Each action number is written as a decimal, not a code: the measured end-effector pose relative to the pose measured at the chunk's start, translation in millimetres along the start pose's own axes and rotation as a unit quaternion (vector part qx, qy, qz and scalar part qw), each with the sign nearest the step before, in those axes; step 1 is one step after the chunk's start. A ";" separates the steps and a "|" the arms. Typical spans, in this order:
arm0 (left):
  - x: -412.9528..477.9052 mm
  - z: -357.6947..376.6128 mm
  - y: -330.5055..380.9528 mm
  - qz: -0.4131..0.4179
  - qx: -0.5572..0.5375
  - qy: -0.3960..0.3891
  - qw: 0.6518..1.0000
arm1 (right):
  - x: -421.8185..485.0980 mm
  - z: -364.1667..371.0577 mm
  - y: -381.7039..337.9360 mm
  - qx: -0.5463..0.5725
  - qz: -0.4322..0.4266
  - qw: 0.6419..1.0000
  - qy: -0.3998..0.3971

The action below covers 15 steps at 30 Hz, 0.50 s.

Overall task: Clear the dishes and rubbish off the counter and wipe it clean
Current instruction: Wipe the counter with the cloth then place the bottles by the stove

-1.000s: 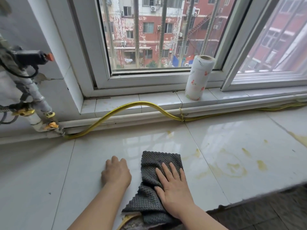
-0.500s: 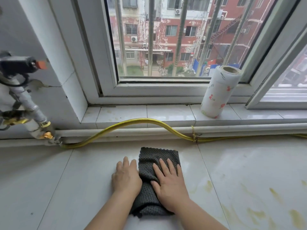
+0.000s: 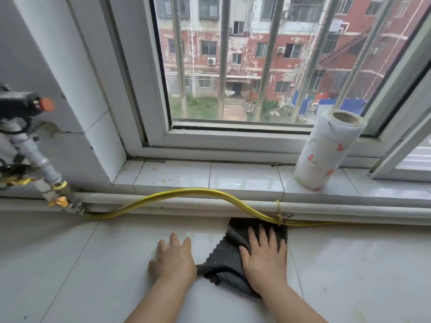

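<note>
Left hand (image 3: pixel 173 262) lies palm down on the white tiled surface (image 3: pixel 93 264), fingers straight and together, grasping nothing, its right side just beside the cloth's near-left edge. Right hand (image 3: pixel 265 257) lies flat on top of the dark grey waffle-weave cloth (image 3: pixel 227 257), fingers straight and slightly spread, pressing down rather than gripping it. The cloth is rumpled at its near end, between the 2 hands. Its far edge reaches the back of the surface, touching or tucked under the yellow corrugated hose (image 3: pixel 186 191) near the hose's tie knot (image 3: pixel 279 216); cannot tell which. The hose runs along the back edge, arching up against the ledge. At far left it joins a grey gas pipe (image 3: pixel 35 157) with yellow fittings, and above that sits a black valve with a red knob (image 3: pixel 46 104). Behind the hose is the tiled windowsill (image 3: pixel 242 176). On the sill, right of centre, stands 1 upright paper towel roll (image 3: pixel 326 152) with a red flower print, near the window frame. Beyond the glass are vertical metal bars (image 3: pixel 224 54) and red and white apartment blocks.
</note>
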<state>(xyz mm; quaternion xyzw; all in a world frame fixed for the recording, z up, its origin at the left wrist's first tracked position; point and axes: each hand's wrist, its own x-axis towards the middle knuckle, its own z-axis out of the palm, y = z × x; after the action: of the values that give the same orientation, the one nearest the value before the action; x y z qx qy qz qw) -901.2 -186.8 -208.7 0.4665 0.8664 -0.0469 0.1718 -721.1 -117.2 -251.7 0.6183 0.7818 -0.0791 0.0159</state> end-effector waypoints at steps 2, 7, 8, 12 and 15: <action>-0.6 2.3 -0.1 -0.001 0.006 0.011 1.000 | 1.6 1.7 -3.0 0.000 -0.016 1.000 -0.006; 1.3 5.1 1.9 -0.001 0.018 0.004 1.000 | 6.7 -1.1 9.5 0.000 0.000 1.000 0.014; 0.8 4.6 1.6 0.000 0.020 0.002 1.000 | 5.7 -0.1 8.5 -0.002 0.020 1.000 0.018; 1.4 2.4 1.5 -0.008 0.021 -0.009 1.000 | -13.0 4.4 -5.2 -0.024 0.011 1.000 0.005; -1.0 0.8 0.5 -0.001 0.019 -0.032 0.999 | -47.3 -1.0 -11.7 -0.019 -0.022 0.998 0.056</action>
<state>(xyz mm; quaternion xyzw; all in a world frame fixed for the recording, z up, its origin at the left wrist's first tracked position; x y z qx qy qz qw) -900.1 -187.5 -209.0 0.4668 0.8601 -0.0783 0.1903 -721.3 -165.2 -243.6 0.6037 0.7964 -0.0305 -0.0179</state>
